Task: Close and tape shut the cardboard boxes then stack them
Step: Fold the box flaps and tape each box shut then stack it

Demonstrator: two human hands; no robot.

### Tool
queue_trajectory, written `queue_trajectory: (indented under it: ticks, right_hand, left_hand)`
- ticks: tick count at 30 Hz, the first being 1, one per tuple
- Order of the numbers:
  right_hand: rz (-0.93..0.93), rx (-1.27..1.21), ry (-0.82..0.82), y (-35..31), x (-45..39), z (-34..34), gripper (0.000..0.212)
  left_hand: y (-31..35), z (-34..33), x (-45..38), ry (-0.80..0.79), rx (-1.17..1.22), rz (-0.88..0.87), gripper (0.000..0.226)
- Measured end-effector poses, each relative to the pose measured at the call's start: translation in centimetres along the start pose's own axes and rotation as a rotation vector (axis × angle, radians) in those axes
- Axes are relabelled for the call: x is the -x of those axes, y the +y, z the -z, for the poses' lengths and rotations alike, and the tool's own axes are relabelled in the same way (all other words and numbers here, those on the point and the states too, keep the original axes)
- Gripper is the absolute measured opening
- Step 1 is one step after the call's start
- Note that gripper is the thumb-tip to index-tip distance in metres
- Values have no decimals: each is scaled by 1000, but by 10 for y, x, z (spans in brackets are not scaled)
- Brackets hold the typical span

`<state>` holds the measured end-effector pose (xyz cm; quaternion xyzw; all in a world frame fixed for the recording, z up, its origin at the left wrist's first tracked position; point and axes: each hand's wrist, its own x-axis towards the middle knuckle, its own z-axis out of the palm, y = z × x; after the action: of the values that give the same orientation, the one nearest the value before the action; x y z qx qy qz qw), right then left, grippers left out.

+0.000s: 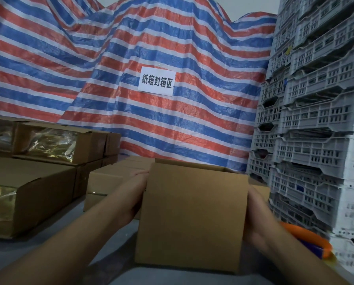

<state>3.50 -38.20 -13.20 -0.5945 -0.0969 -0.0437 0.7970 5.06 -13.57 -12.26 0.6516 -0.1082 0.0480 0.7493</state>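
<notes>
Standing upright in front of the person, a plain cardboard box (192, 217) is held between both hands above a grey surface (55, 239), its broad near face toward them and its top open at the far edge. The left hand (138, 183) lies flat along the box's left side, fingers stretched forward and pressing the wall. The right hand (254, 214) presses the right side, but it is blurred and partly hidden by the box, so I cannot tell how its fingers lie. Just beyond the held box sit more low boxes (104, 182), and further left larger cartons (30, 194) are stacked, some with shiny tape across them. An orange and blue object (307, 241) lies near the right forearm. Grey plastic crates (319, 124) rise in tall stacks on the right. Behind everything hangs a red, white and blue striped tarpaulin (89, 64) bearing a white printed sign (156, 81).
</notes>
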Motion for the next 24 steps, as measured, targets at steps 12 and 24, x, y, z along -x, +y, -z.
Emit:
queue_trajectory:
  ticks: [12,24]
  right_hand:
    - [-54,96,36,-5,-2,-9,22]
    - [-48,69,51,-2,-6,-2,18]
  left_hand:
    - [8,0,7,-121,-120,30,51]
    - [14,18,3,-434,-46,-25,75]
